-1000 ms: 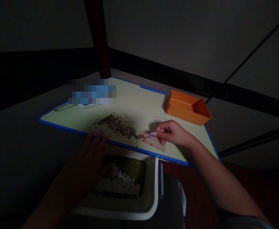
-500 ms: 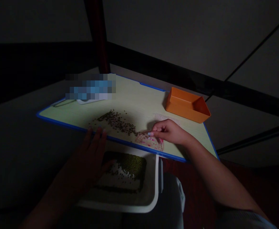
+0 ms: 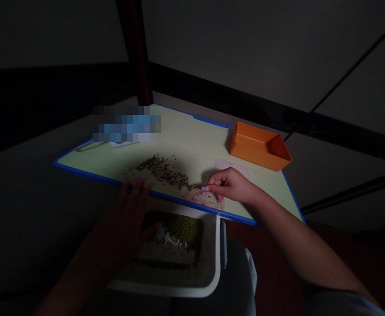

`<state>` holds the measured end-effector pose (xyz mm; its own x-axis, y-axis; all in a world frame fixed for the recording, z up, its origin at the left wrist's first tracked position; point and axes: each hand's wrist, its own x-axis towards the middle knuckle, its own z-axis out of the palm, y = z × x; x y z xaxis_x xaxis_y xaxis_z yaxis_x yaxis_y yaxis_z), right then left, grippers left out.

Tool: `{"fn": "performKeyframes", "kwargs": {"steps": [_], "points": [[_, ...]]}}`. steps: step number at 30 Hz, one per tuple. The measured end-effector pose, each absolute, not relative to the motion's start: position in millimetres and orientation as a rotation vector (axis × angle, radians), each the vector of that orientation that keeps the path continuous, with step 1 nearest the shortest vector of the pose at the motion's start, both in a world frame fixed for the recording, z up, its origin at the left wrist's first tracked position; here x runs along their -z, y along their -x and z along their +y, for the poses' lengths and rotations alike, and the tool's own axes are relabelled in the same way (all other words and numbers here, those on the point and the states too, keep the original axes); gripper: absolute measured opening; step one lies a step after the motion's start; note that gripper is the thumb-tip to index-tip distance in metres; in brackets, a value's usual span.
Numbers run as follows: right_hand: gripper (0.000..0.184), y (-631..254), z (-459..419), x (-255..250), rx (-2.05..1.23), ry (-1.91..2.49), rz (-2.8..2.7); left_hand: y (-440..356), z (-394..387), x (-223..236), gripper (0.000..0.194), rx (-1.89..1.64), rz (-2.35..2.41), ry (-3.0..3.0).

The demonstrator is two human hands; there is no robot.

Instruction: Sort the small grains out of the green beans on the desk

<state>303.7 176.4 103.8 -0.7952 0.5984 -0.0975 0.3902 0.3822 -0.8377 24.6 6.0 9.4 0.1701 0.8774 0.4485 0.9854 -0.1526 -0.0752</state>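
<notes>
My left hand [image 3: 130, 215] lies in shadow at the table's near edge, its fingers stretched out and apart with nothing held. Below and beside it is a white tub [image 3: 216, 254] holding small green beans [image 3: 187, 228]. My right hand [image 3: 228, 186] is above the right end of a scatter of small dark beans [image 3: 168, 173]. Its thumb and forefinger are pinched together; whether something small is between them is hidden. Under its fingertips lies a round pinkish patterned patch [image 3: 205, 197], whether printed or a separate thing I cannot tell.
The pale folding table [image 3: 186, 136] has a blue rim. An orange box [image 3: 261, 147] stands at its back right. A blurred-out blue-and-white object [image 3: 130, 129] sits at the back left with a cable. Walls close in behind; the tub is by my legs.
My right hand has shifted slightly left and down toward the dark beans, still pinched. The left hand stays at the edge. The whole view has moved a little.
</notes>
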Motion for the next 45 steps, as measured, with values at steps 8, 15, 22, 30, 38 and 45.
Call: {"fn": "performKeyframes", "kwargs": {"steps": [8, 15, 22, 30, 38, 45], "points": [[0.042, -304.1, 176.8, -103.6, -1.269, 0.982, -2.369, -22.3, 5.5, -10.6, 0.085, 0.452, -1.738, 2.09], [0.05, -312.6, 185.0, -109.8, -1.291, 1.049, -2.213, -17.5, 5.8, -5.9, 0.085, 0.504, -1.722, 2.101], [0.041, -316.1, 195.3, -108.7, -1.166, 1.133, -2.119, -10.0, 9.2, -1.0, 0.082, 0.566, -1.582, 2.105], [0.038, -309.7, 191.6, -103.8, -1.266, 1.087, -2.205, -6.6, 8.1, 4.6, 0.083, 0.662, -1.696, 2.171], [0.039, -313.4, 185.6, -105.6, -1.243, 0.992, -2.251, -7.8, 10.0, 5.5, 0.085, 0.71, -1.667, 2.16], [0.032, -314.8, 184.4, -108.4, -1.145, 0.976, -2.301, -7.1, 10.0, 7.8, 0.086, 0.672, -1.684, 2.166]]}}
